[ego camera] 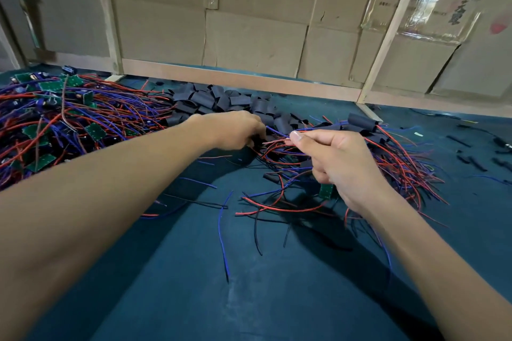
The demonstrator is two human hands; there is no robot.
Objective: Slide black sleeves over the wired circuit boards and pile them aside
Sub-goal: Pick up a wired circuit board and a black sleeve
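Left hand is knuckles-up with fingers curled down at a black sleeve; the fingertips are hidden under the hand, so whether it actually grips the sleeve can't be told. Right hand pinches a bundle of red and blue wires between thumb and forefinger, tips pointing at the sleeve mouth, just beside the left hand. A green circuit board hangs below the right palm, mostly covered by the hand.

Left to right across the dark blue mat:
- Far left: heap of bare green boards with red/blue leads, cut off by the frame edge; individual boards hard to separate in the tangle.
- Centre back: pile of loose black sleeves, against the wooden base rail, just behind the left hand.
- Under and right of the right hand: pile of sleeved boards, wires fanning out to the right; one sleeved unit sits on top.
- Near centre: a few stray wires lying loose on the mat.
- Far right: small black scraps, too small to identify.

Cardboard wall closes off the back.
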